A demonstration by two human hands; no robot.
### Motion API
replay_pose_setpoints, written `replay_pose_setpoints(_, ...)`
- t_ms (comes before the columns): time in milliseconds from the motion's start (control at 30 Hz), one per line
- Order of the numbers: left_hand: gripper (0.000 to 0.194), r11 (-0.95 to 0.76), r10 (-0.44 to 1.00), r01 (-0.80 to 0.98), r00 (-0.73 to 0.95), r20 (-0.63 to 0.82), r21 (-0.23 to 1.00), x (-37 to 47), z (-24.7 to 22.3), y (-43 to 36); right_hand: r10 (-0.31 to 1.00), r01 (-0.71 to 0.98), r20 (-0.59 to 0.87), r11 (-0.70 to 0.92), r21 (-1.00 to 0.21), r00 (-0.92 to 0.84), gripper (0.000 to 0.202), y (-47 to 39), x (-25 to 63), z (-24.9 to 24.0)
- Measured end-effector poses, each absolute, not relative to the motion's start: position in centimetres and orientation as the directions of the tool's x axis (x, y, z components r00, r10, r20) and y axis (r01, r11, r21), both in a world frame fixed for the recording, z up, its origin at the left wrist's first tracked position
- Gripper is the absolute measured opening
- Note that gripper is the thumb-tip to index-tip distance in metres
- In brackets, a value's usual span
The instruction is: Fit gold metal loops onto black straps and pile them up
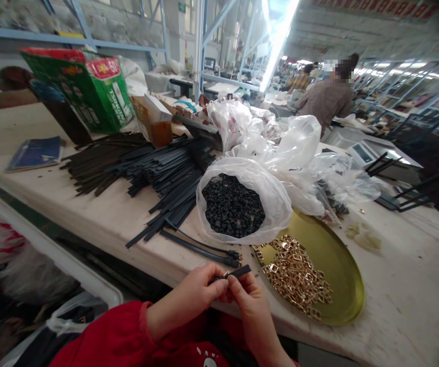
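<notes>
Near the table's front edge, my left hand [206, 286] and my right hand [247, 291] meet, both closed on a dark strap [241, 270] with a small gold buckle [226, 274] at the fingertips. The strap's end sticks out to the right. Just beyond lie finished-looking black straps [204, 248] with gold pieces at their ends. Behind the hands an open plastic bag [276, 204] holds many small black loops [232, 206]. A gold oval tray [344, 285] on the right bears a heap of gold buckles [298, 275].
Piles of black straps [162, 168] and brown straps [97, 158] spread across the table [403, 295]. Behind them stand a green carton [108, 97] and a small box [153, 120]. A blue booklet [38, 153] lies left. A white bin [105, 285] is at lower left; a person [324, 99] is beyond.
</notes>
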State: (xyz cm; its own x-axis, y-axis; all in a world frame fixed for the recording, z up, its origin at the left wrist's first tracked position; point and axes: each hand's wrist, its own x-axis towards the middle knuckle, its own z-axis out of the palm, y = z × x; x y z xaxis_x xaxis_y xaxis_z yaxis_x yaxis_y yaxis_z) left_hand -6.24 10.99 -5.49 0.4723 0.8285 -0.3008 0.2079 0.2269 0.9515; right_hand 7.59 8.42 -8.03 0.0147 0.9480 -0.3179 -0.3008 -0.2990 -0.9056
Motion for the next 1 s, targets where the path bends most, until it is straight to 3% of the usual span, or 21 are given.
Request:
replay_pose_setpoints(133,0.016,0.295,0.830,0.122,0.459,-0.317,0.948,-5.9,-6.7,11.1,0.949,-0.250,-0.316,-0.305,-0.919,0.004,0.030,8.1,7.6,-8.4)
replay_pose_setpoints(333,0.025,0.389,0.783,0.149,0.467,-0.412,0.909,-5.9,-7.4,10.9,0.921,-0.433,-0.379,-0.379,-0.818,-0.091,0.022,8.1,7.9,-8.6)
replay_pose_setpoints(633,0.028,0.413,0.770,0.164,0.462,-0.440,0.896,-6.3,-6.9,10.6,0.934,-0.324,-0.336,-0.356,-0.876,-0.118,0.018,7.6,8.0,-8.4)
replay_pose_setpoints(767,0.021,0.384,0.788,0.245,0.416,-0.454,0.890,-5.7,-6.4,10.4,0.975,-0.088,-0.223,-0.222,-0.971,0.002,0.015,7.4,8.0,-8.8)
replay_pose_setpoints(900,0.019,0.140,0.906,0.445,0.303,-0.296,0.884,-5.3,-6.0,9.9,0.993,0.286,0.055,0.024,-0.958,0.101,0.007,7.3,8.3,-9.4)
replay_pose_setpoints(1000,0.021,0.098,0.897,0.485,0.335,-0.287,0.869,-5.6,-6.0,10.0,0.999,0.328,-0.016,-0.031,-0.944,0.049,0.009,7.7,8.6,-9.6)
